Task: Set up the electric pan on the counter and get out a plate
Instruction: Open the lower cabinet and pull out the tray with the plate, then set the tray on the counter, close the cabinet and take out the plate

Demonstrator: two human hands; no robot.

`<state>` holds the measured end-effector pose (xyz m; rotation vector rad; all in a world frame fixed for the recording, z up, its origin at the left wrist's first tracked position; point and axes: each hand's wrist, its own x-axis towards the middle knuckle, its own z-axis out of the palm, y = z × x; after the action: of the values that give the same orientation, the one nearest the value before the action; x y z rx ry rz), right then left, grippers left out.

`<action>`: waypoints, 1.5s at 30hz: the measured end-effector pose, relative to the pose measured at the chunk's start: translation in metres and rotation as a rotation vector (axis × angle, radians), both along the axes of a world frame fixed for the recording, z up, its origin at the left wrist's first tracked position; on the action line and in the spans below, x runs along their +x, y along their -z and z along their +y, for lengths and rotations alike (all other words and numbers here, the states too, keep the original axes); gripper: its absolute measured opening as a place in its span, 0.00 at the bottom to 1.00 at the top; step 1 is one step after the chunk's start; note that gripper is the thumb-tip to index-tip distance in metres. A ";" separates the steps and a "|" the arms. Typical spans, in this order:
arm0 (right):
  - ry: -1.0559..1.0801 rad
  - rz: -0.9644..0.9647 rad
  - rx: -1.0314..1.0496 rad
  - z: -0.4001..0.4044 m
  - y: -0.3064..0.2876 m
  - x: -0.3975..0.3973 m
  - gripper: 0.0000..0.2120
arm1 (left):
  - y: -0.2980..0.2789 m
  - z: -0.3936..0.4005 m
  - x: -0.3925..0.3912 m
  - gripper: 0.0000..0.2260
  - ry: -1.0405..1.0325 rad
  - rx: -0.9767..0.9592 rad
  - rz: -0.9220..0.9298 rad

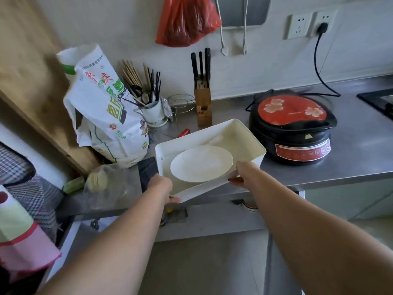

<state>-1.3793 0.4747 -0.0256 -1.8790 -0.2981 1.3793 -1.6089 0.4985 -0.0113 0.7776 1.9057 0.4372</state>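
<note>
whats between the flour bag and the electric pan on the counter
In the head view, the white bin with the plate in it, held by both hands, sits between the flour bag and the electric pan; the knife block stands farther back.

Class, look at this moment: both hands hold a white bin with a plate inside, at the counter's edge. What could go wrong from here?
1. The white bin is tilted, held by the left hand and right hand; the plate could slide out.
2. The bin overhangs the counter edge and might drop.
3. Pushed right, it could bump the electric pan.
</note>
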 end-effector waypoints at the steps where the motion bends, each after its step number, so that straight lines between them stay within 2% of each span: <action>1: -0.003 -0.003 0.011 0.006 0.003 0.000 0.11 | 0.002 0.005 0.001 0.15 -0.011 -0.004 0.003; 5: -0.016 -0.012 0.017 0.025 0.014 -0.001 0.08 | 0.007 0.022 0.008 0.16 -0.051 0.004 -0.005; 11: 0.005 -0.013 0.005 0.052 0.030 0.002 0.13 | 0.016 0.045 0.019 0.18 -0.182 -0.039 -0.022; 15: 0.018 -0.014 0.032 0.063 0.039 0.002 0.12 | 0.017 0.060 0.024 0.10 -0.245 -0.096 -0.063; 22: 0.019 -0.020 0.022 0.087 0.044 0.003 0.23 | 0.035 0.094 0.021 0.15 -0.262 -0.111 -0.008; 30: -0.031 -0.016 0.015 0.108 0.043 -0.002 0.25 | 0.031 0.116 0.017 0.16 -0.323 -0.048 0.014; 32: -0.037 -0.023 0.004 0.112 0.041 -0.004 0.25 | 0.034 0.122 0.015 0.19 -0.364 -0.016 0.013; 36: -0.034 -0.019 -0.014 0.118 0.038 -0.010 0.26 | 0.040 0.127 0.009 0.21 -0.359 0.048 -0.004; 40: -0.071 -0.014 -0.014 0.120 0.039 -0.013 0.26 | 0.045 0.123 0.003 0.22 -0.256 0.126 -0.026; 43: -0.110 -0.018 0.011 0.114 0.042 -0.015 0.28 | 0.046 0.113 0.002 0.21 -0.105 0.209 -0.006; 45: -0.135 -0.032 0.017 0.107 0.040 -0.018 0.31 | 0.042 0.106 0.003 0.22 -0.170 0.181 -0.041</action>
<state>-1.3970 0.5820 -0.0657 -1.8976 -0.4584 1.4322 -1.6061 0.6040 -0.0529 0.7197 1.9199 0.7339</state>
